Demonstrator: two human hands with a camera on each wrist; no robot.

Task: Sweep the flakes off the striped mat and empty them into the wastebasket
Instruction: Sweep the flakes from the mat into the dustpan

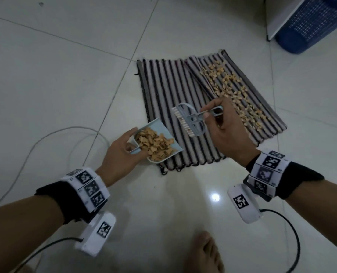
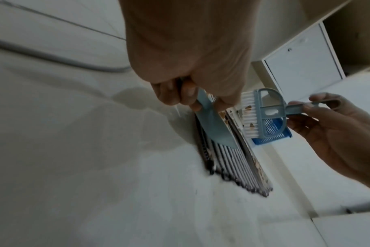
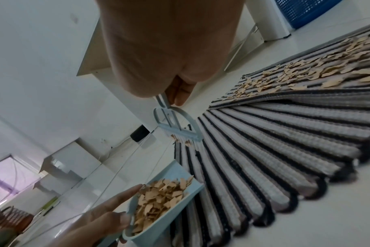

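Around the work, a glossy white tile floor (image 1: 55, 79) carries a grey cable (image 1: 51, 133) looping at the left, and a white cabinet panel (image 1: 279, 18) stands at the far right with the blue mesh wastebasket (image 1: 313, 24) tucked against it, well apart from the mat. A bare foot (image 1: 207, 253) shows at the bottom edge.

The striped mat (image 1: 183, 91) is a ribbed woven rectangle in grey-white and black, its ribs running away from the person; a fold crosses it diagonally, and the right part beyond the fold is strewn with thin tan flakes (image 1: 234, 89).

The left hand (image 1: 122, 152) grips the short handle of a pale blue plastic dustpan (image 1: 161, 131), forefinger stretched along its side wall. The pan is lifted over the mat's near left corner, its open lip pointing towards the mat, and heaped with flakes.

The right hand (image 1: 226, 127) pinches the slotted handle of a small blue hand brush (image 1: 191, 121) between thumb and fingers, held just above the mat's middle. Its long axis lies across the ribs, handle to the right, with the white bristles (image 1: 183, 123) facing the dustpan, a few flakes caught in them.
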